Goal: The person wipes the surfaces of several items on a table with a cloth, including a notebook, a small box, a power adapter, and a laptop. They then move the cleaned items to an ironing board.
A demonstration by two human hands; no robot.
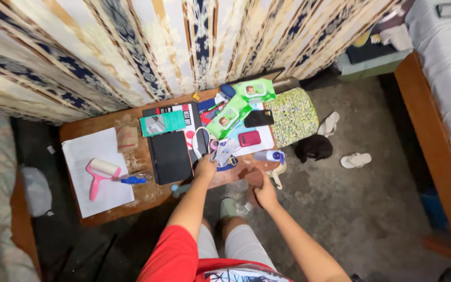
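My left hand rests on the near edge of a low wooden table, fingers by a clear packet and a black notebook; whether it grips anything is unclear. My right hand is off the table's right corner, closed on a brown piece just below the edge. A small white and blue bottle lies close above it.
A pink lint roller lies on white paper at the left. Two green wipe packs, a teal box, black and red phones crowd the back. A patterned cushion, sandals and a bed lie right.
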